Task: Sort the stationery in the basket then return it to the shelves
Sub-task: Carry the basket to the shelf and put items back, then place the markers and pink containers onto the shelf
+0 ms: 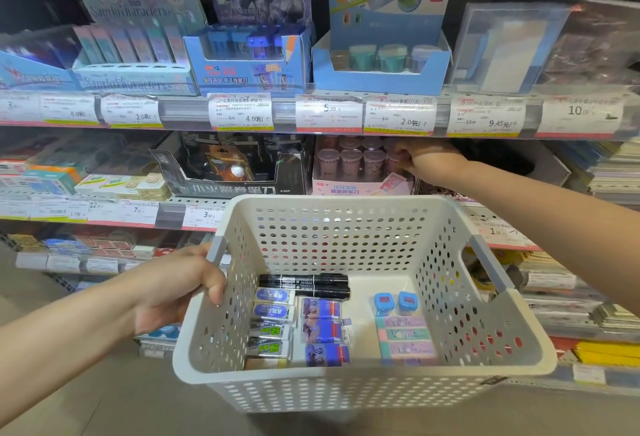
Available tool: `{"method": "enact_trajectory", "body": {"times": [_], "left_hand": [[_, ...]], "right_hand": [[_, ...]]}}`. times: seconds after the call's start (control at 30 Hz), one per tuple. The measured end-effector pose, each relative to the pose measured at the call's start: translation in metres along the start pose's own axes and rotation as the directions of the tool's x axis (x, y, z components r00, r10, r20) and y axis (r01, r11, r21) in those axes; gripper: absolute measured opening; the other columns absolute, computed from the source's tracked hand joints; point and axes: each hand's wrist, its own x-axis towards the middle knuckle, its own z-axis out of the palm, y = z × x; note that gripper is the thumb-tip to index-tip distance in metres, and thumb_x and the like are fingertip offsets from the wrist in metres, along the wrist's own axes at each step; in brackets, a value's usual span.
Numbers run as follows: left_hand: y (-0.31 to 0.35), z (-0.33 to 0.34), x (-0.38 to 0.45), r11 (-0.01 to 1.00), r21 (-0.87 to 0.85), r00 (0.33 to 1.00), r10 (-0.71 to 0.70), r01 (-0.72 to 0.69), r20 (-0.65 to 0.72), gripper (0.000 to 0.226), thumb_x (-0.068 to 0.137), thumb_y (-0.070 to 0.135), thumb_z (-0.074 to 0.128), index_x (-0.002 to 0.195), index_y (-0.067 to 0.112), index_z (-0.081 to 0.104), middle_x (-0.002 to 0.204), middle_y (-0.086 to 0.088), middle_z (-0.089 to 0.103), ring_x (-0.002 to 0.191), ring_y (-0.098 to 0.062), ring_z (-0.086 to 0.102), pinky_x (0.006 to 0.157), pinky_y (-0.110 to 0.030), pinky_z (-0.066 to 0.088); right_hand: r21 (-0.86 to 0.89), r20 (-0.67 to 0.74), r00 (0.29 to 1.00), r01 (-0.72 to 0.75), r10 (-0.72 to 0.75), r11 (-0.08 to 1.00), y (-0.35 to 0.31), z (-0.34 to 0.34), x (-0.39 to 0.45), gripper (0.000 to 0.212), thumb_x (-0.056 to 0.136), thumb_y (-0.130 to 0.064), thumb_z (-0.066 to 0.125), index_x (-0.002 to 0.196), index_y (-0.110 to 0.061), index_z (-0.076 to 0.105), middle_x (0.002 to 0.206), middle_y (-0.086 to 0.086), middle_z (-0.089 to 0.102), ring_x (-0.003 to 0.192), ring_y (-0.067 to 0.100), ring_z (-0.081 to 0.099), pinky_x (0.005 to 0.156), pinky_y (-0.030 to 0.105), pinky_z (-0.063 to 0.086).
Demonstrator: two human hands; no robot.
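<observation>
My left hand (180,283) grips the perforated white plastic basket (363,390) by its rim; my right hand (420,158) curls around a pink cup-shaped sharpener (396,158) on the far shelf.

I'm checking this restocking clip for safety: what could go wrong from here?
1. Only the left hand grips the basket, at one handle, so it could tip and spill the markers and erasers.
2. The right hand reaches among the pink cups in their tray; a nudge might topple one.
3. The price tags overhang just above that hand and could be knocked on the way out.
</observation>
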Motion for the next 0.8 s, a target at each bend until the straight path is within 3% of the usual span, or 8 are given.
{"method": "enact_trajectory", "body": {"times": [0.07,0.13,0.2,0.3,0.4,0.5,0.63,0.8], "left_hand": [[0.0,0.0,-0.001,1.0,-0.021,1.0,0.003,-0.003,0.001,0.061,0.042,-0.007,0.049,0.098,0.011,0.065,0.073,-0.02,0.061,0.06,-0.03,0.059,0.057,-0.034,0.052],[-0.001,-0.001,-0.001,1.0,-0.024,1.0,0.001,-0.001,-0.007,0.06,0.042,-0.007,0.048,0.097,0.011,0.065,0.075,-0.021,0.059,0.062,-0.031,0.058,0.058,-0.035,0.052],[-0.001,-0.001,-0.001,1.0,-0.026,1.0,-0.001,0.001,-0.004,0.06,0.042,-0.007,0.048,0.098,0.01,0.064,0.075,-0.021,0.059,0.062,-0.031,0.058,0.058,-0.036,0.052],[-0.001,-0.001,-0.001,1.0,-0.022,1.0,-0.005,0.005,0.001,0.061,0.043,-0.007,0.048,0.099,0.01,0.064,0.073,-0.02,0.059,0.061,-0.03,0.058,0.057,-0.035,0.052],[0.0,-0.002,0.001,1.0,-0.011,1.0,-0.006,0.006,-0.006,0.063,0.043,-0.006,0.048,0.1,0.013,0.065,0.076,-0.021,0.06,0.066,-0.031,0.058,0.06,-0.035,0.052],[0.001,-0.002,0.003,1.0,0.007,1.0,-0.008,0.008,-0.007,0.064,0.043,-0.005,0.048,0.103,0.013,0.064,0.077,-0.02,0.061,0.068,-0.032,0.058,0.06,-0.035,0.052],[0.001,-0.002,0.006,1.0,0.015,1.0,-0.009,0.009,-0.009,0.067,0.043,-0.005,0.049,0.107,0.012,0.062,0.085,-0.022,0.059,0.076,-0.034,0.057,0.068,-0.038,0.052],[0.001,0.001,0.008,1.0,0.01,1.0,0.003,-0.003,0.006,0.068,0.043,-0.005,0.047,0.109,0.008,0.06,0.083,-0.023,0.06,0.073,-0.033,0.059,0.068,-0.038,0.053]], "right_hand": [[0.043,-0.068,0.998,0.017,-0.014,0.999,-0.003,0.0,0.003,0.02,0.094,-0.017,0.05,0.076,-0.022,0.041,0.075,0.0,0.043,0.073,0.014,0.046,0.067,0.022,0.034],[-0.058,-0.137,0.99,0.034,-0.042,0.998,-0.002,0.001,0.003,0.006,0.089,-0.017,0.054,0.084,-0.017,0.052,0.089,0.005,0.054,0.086,0.024,0.053,0.073,0.025,0.039],[-0.134,-0.142,0.989,0.031,-0.05,0.991,-0.002,-0.001,0.002,0.018,0.09,-0.025,0.053,0.102,-0.016,0.062,0.11,0.01,0.06,0.102,0.032,0.054,0.085,0.033,0.046],[-0.076,-0.15,0.988,0.011,-0.022,0.997,-0.001,-0.001,-0.004,0.032,0.093,-0.024,0.047,0.123,-0.019,0.057,0.129,0.01,0.056,0.113,0.034,0.051,0.093,0.038,0.047],[-0.035,-0.24,0.969,0.057,-0.064,0.998,-0.007,0.001,-0.015,0.039,0.093,-0.017,0.045,0.133,-0.018,0.047,0.128,0.016,0.055,0.108,0.037,0.052,0.084,0.037,0.048],[0.042,-0.322,0.938,0.146,-0.125,0.988,-0.022,0.001,-0.031,0.027,0.097,-0.024,0.044,0.118,-0.009,0.053,0.108,0.015,0.061,0.097,0.033,0.055,0.074,0.033,0.038],[0.02,-0.362,0.878,0.344,-0.314,0.939,-0.044,-0.001,-0.055,0.036,0.09,-0.036,0.04,0.11,-0.011,0.057,0.107,0.005,0.055,0.101,0.022,0.051,0.085,0.033,0.036],[0.011,-0.2,0.799,0.581,-0.567,0.814,-0.088,0.001,-0.078,0.026,0.085,-0.032,0.045,0.086,-0.015,0.064,0.085,0.001,0.061,0.078,0.019,0.058,0.073,0.029,0.043]]}}
